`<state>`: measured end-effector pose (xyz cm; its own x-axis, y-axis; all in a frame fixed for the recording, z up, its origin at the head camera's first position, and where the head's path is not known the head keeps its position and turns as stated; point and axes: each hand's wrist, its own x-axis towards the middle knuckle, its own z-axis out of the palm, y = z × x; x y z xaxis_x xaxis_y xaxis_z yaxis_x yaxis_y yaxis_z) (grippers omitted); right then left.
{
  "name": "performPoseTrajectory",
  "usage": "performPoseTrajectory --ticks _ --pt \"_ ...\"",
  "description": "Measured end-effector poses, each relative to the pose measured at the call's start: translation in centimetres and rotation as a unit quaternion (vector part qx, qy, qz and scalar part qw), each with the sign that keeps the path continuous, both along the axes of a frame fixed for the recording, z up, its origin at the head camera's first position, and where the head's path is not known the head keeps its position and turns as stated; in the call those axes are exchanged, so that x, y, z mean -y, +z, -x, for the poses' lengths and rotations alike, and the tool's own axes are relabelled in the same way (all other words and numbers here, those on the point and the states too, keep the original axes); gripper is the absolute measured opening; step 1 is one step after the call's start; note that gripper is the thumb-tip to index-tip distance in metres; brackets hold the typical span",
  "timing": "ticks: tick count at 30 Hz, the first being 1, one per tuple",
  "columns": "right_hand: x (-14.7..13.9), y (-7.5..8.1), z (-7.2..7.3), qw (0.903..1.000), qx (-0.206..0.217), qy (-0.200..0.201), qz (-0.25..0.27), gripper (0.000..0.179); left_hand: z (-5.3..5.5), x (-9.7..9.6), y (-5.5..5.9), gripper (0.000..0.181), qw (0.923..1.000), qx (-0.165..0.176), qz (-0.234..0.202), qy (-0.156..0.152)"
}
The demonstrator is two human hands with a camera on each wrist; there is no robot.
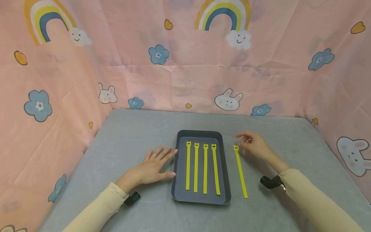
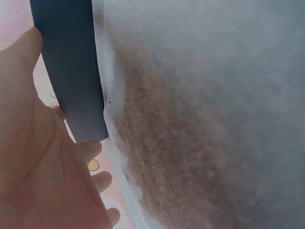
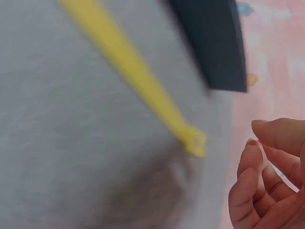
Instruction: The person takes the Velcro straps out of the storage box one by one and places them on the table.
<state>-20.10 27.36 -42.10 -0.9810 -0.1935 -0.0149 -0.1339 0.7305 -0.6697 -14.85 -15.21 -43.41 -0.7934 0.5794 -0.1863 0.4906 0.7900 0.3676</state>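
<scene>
A dark grey tray (image 1: 202, 199) lies on the table with several yellow cable ties (image 1: 205, 170) side by side in it, their slotted heads at the far end. My left hand (image 1: 149, 169) is spread beside the tray, its fingertips at the left wall; the left wrist view shows thumb and fingers along the tray's side (image 2: 71, 71). Right of the tray, a single yellow cable tie (image 1: 241, 174) lies on the table. Close to its slotted head is my right hand (image 1: 256, 148), fingers loosely bent and holding nothing. In the right wrist view that cable tie (image 3: 138, 76) is blurred and apart from the fingers.
The grey tabletop (image 1: 139, 129) runs back to a pink cloth (image 1: 185, 77) with rainbows, rabbits and flowers, which hangs behind and at both sides. A small black device (image 1: 271, 182) sits at the right wrist, another black device (image 1: 132, 198) at the left.
</scene>
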Motion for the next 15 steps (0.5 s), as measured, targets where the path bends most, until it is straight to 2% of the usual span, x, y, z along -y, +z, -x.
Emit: performPoseTrajectory --ticks 7,15 --pt "1.5 3.2 0.3 0.9998 -0.018 0.007 0.008 0.034 -0.1 0.0 0.3 0.085 0.9999 0.007 -0.007 0.003" --pt "3.6 5.2 0.8 0.9996 -0.013 0.024 0.007 0.033 -0.2 0.1 0.2 0.086 1.0000 0.008 -0.004 0.002"
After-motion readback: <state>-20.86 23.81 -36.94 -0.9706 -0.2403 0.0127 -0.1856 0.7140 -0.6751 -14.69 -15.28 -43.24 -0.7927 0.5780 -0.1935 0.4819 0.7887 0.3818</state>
